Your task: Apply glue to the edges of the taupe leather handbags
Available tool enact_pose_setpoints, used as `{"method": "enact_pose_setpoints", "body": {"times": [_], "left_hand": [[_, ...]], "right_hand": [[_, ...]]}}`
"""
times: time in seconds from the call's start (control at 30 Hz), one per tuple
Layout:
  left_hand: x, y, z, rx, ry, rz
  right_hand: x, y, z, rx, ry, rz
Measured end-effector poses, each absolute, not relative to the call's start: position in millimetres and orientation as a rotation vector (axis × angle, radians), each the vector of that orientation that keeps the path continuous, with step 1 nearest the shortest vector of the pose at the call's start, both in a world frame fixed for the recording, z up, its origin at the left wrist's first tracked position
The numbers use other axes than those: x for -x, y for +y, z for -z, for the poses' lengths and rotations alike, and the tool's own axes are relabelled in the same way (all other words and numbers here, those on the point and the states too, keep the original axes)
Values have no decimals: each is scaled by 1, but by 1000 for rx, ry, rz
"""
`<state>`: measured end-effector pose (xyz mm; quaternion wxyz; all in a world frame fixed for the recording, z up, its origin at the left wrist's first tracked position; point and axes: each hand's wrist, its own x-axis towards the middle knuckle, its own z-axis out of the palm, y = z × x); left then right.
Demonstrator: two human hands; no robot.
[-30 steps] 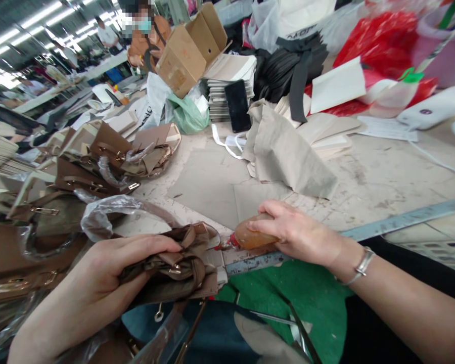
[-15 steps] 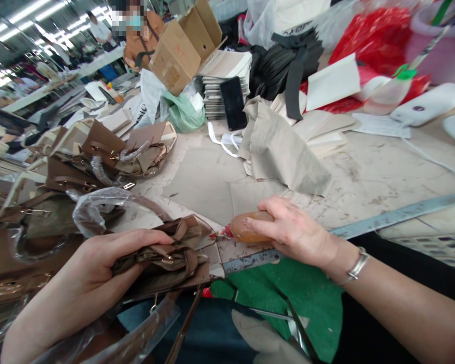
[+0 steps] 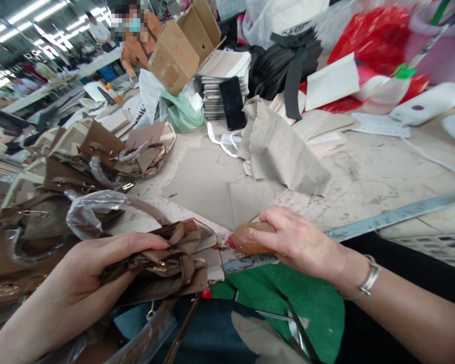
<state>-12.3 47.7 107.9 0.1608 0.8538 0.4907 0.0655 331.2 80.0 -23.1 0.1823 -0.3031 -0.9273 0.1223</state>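
Observation:
My left hand (image 3: 87, 273) is closed on a brown handbag (image 3: 189, 268), thumb and fingers pinching its folded upper part. Brown handles in clear plastic wrap hang from it below the table edge. In my right hand (image 3: 296, 237) lies a squeeze bottle (image 3: 250, 237), amber-coloured with a red tip, probably holding glue. The bottle is tilted on its side, its tip pointing left at the pale open edge of the bag. Whether the tip touches that edge I cannot tell.
More brown handbags (image 3: 136, 151) crowd the left side. Ahead lie grey fabric (image 3: 280, 146), a black phone (image 3: 232, 103) against stacked boards (image 3: 223, 65), and a cardboard box (image 3: 174, 60). A plastic bottle with a green cap (image 3: 389, 91) stands right. A person (image 3: 140, 38) is beyond the table.
My right hand and the bottle have shifted slightly right and down. My left hand has moved a little left with the handbag. The person beyond has a hand lower at the table.

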Motion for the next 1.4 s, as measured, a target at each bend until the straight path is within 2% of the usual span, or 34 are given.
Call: {"method": "enact_pose_setpoints", "body": {"times": [0.13,0.33,1.2,1.4], "left_hand": [[22,43,-114,-2474,1544,-298],[7,47,-114,-2494,1357,-262],[2,48,-111,-2358,1430,-124],[6,50,-108,-2384,1407,-191]], "right_hand": [[-322,73,29,907,-2559,-213],[-312,75,35,1064,-2526,-191],[-321,89,28,1071,-2480,-458],[-327,94,17,1058,-2536,-558]]}}
